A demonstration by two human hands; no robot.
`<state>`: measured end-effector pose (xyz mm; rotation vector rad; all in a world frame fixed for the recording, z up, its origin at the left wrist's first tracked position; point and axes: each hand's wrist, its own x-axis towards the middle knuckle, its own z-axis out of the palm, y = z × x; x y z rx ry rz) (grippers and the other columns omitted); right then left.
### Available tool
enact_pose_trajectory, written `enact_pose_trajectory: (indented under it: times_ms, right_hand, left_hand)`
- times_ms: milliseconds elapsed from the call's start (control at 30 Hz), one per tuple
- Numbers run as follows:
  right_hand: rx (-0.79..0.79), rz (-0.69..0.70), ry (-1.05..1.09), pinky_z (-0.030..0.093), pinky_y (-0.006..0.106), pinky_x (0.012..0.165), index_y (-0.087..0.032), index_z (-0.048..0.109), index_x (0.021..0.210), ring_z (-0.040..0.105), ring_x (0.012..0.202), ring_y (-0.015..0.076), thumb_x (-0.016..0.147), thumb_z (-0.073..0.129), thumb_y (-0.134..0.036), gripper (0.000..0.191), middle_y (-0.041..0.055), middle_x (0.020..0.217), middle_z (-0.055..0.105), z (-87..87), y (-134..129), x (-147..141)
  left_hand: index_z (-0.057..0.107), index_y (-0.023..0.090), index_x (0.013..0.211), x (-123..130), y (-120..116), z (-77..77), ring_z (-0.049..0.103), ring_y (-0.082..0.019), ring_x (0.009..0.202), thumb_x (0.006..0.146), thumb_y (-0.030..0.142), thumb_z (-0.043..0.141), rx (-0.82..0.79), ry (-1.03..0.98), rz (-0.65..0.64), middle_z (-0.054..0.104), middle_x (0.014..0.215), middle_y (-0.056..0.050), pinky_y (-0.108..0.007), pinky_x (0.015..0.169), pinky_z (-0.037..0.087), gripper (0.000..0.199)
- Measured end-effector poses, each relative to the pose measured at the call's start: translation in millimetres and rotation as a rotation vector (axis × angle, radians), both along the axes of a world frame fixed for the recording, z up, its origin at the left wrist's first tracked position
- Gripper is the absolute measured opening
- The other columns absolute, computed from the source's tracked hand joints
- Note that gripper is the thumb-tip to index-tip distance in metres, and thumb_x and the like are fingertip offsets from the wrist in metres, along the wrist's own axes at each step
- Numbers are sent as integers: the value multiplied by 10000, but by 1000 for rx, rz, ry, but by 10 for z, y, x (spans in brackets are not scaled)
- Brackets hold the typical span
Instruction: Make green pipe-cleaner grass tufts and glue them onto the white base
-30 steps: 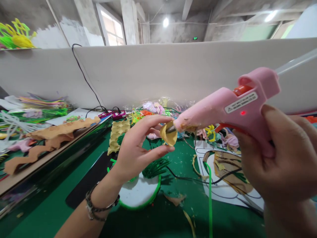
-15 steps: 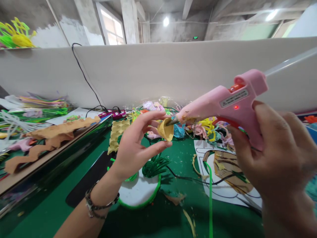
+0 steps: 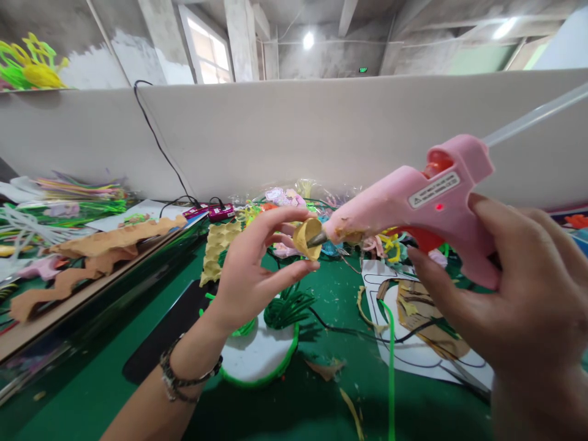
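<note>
My left hand pinches a small yellow egg-carton cup between thumb and fingers, its opening tilted to the right. In my right hand is a pink hot glue gun with a lit red light and a clear glue stick out of its back. The gun's metal nozzle points left into the mouth of the cup; whether it touches the wall I cannot tell. Below my left hand lies a round white base with a green rim, carrying a dark green tuft.
A yellow egg-carton piece and a black flat object lie left of the base. To the right are a paper drawing, scissors and a green pipe cleaner. Torn brown cardboard lies at left; a pale partition stands behind.
The glue gun has tilted and dropped slightly, its nozzle now lower in the cup's mouth. My right thumb has shifted left. The cup has turned a little, showing more of its inside.
</note>
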<state>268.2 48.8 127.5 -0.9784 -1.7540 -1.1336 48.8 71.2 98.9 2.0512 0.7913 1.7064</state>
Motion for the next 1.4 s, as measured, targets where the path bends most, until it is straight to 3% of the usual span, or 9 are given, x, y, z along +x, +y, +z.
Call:
enact_pose_trajectory:
  times_ms: [167,333,633,900,1400]
  right_hand:
    - [38,-76,-32,493,228,653,-81,511,1084,617,763,165,733,606,-443,513,110,864,652,-14,35,17]
    - [41,-62,-2,496,219,698,-109,465,1167,624,862,167,760,618,-317,482,102,957,651,-46,58,40]
    - [5,-13,-32,470,237,605,-119,495,1100,615,762,170,787,571,-196,331,89,855,650,-82,151,44]
    - [-32,-60,-3,436,219,535,-104,477,1049,573,657,134,824,469,-457,419,76,797,613,-148,219,6]
    - [-7,11,-55,449,220,559,-97,416,1210,582,683,147,862,448,-264,387,75,802,624,-150,236,-23]
  left_hand:
    - [553,234,1053,17,-7,0,572,-153,891,677,179,677,-14,-15,-32,609,1032,-42,-254,724,508,399]
    - [555,236,1049,22,-1,-10,574,-142,882,672,180,681,-18,-39,-41,609,1022,-35,-236,714,510,401]
    - [548,225,1007,39,95,-44,586,-135,854,661,191,685,-78,-64,-54,612,1006,-38,-228,689,520,374]
    - [528,194,1006,-7,175,-52,617,-123,765,664,216,667,-158,-65,-30,630,960,-53,-236,675,536,369]
    - [538,212,1027,12,109,-56,612,-141,797,675,231,663,-133,-41,5,627,977,-60,-269,692,540,374]
